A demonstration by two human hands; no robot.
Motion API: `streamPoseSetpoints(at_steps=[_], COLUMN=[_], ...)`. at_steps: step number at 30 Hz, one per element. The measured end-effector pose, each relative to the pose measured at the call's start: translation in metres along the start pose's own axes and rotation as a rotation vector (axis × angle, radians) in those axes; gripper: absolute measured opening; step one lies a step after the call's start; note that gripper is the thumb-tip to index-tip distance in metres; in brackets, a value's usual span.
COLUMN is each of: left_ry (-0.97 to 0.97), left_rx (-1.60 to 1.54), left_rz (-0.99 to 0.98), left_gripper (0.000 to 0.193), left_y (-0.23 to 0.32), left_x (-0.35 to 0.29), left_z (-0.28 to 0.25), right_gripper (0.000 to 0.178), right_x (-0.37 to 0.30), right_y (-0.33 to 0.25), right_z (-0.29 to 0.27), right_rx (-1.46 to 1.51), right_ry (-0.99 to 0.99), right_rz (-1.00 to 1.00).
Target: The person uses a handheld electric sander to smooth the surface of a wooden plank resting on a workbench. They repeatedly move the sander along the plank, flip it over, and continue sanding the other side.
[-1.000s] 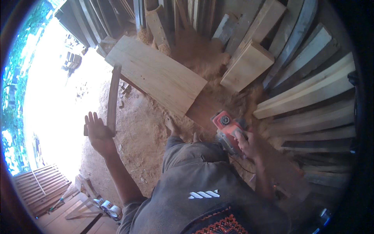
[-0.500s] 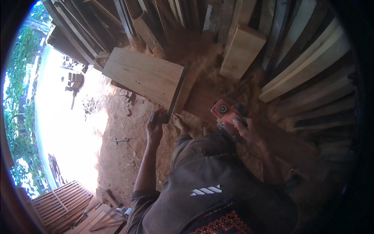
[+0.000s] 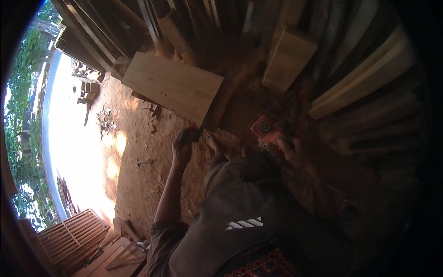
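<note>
A broad, pale wooden board (image 3: 173,85) lies in front of me, slightly to the left. My left hand (image 3: 183,147) is closed at its near corner around what looks like a dark try square (image 3: 201,134), whose long thin arm runs along the board's right end. The fingers hide part of the square, and shadow blurs its outline. On the right, my right hand (image 3: 289,148) grips the handle of a red electric planer (image 3: 271,132), held beside my leg and apart from the board.
A thick timber block (image 3: 290,57) stands at the far right, with long planks (image 3: 364,74) stacked beyond it. On the sawdust-covered ground lies a hammer-like tool (image 3: 144,161). A slatted wooden frame (image 3: 76,235) is at lower left. Bare feet (image 3: 214,142) are near the board.
My left hand and the dark square have shifted slightly, bringing the square closer along the board's end. The planer stays nearly in place in my right hand. The picture is darker.
</note>
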State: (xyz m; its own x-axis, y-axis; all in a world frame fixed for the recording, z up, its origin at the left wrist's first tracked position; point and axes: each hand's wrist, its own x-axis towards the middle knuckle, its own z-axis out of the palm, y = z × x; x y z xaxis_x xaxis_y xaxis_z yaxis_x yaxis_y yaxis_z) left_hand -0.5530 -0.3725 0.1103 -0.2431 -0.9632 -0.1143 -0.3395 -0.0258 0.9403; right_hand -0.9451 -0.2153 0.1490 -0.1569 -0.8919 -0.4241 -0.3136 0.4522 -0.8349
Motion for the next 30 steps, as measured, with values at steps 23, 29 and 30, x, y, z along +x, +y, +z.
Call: streamPoseSetpoints(at_steps=[23, 29, 30], left_ry=[0.093, 0.111, 0.112], left_rx=[-0.059, 0.052, 0.049], left_rz=[0.076, 0.135, 0.100], left_gripper=[0.023, 0.022, 0.022], left_y=[-0.036, -0.043, -0.042], left_x=[0.112, 0.115, 0.114], left_z=[-0.101, -0.102, -0.102], right_gripper=[0.038, 0.042, 0.043], right_x=[0.027, 0.044, 0.046], right_y=[-0.095, -0.109, -0.113], right_z=[0.026, 0.036, 0.038], right_rx=[-0.438, -0.497, -0.485], right_ry=[-0.024, -0.175, -0.154], right_rz=[-0.364, -0.110, -0.181])
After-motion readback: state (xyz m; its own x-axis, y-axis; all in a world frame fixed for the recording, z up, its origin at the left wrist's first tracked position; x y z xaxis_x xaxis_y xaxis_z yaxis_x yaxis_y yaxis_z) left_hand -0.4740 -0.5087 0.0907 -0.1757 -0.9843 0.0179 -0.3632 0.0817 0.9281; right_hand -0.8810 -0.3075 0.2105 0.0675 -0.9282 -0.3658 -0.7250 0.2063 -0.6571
